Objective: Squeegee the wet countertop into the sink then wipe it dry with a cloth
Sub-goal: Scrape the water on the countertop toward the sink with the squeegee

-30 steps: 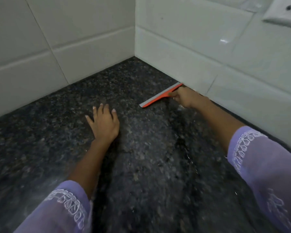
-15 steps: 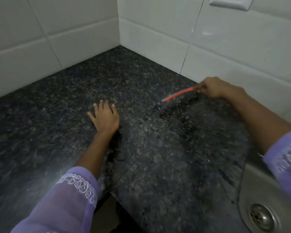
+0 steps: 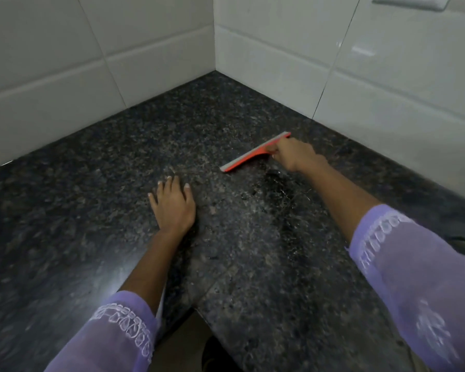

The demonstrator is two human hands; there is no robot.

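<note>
Squeegee step in hand. Right hand (image 3: 293, 154) fisted round squeegee (image 3: 254, 152), blade on counter (image 3: 91, 210) just left of it. Left hand (image 3: 173, 206) flat, fingers spread, holding nothing. Next: drag water toward unseen sink; no cloth visible.

You have only one view, from the head: it looks forward and steeply down, close over the dark countertop (image 3: 97, 210), facing the tiled corner (image 3: 214, 63), which sits above the middle of the frame
</note>
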